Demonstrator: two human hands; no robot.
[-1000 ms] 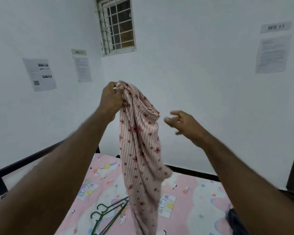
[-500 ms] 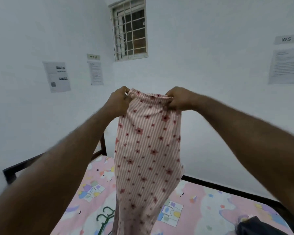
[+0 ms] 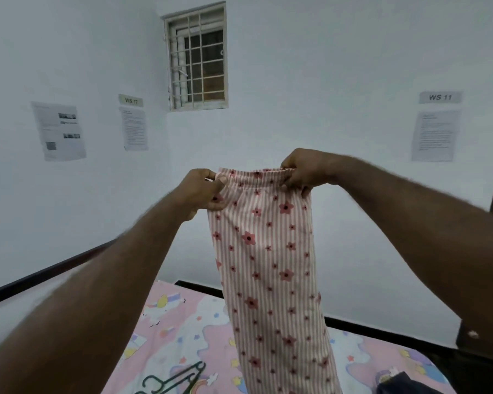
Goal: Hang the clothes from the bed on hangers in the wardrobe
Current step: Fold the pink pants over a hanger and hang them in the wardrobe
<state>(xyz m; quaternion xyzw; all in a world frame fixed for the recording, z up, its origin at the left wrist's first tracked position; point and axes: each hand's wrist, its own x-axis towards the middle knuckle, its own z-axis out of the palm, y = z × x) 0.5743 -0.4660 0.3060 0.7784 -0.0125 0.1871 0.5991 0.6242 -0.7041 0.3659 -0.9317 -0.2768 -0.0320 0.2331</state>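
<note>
While both hands pinch the elastic waistband [image 3: 254,174] of the striped pyjama trousers [image 3: 268,265], the left hand [image 3: 202,191] grips its left corner and the right hand [image 3: 302,173] its right corner, fingers curled into the cloth. The trousers hang straight down in the air above the bed [image 3: 182,317], spread flat between the two grips, their lower end out of view. The fabric looks thin, light and limp: it should fold wherever it is let go, so the gathered waistband, thicker and less slippery, seems the sound place to hold. Green hangers [image 3: 182,378] lie on the sheet at the near left, below the left forearm. A dark garment [image 3: 404,383] sits at the near right of the bed. On the far wall is a barred window [image 3: 198,58].
</note>
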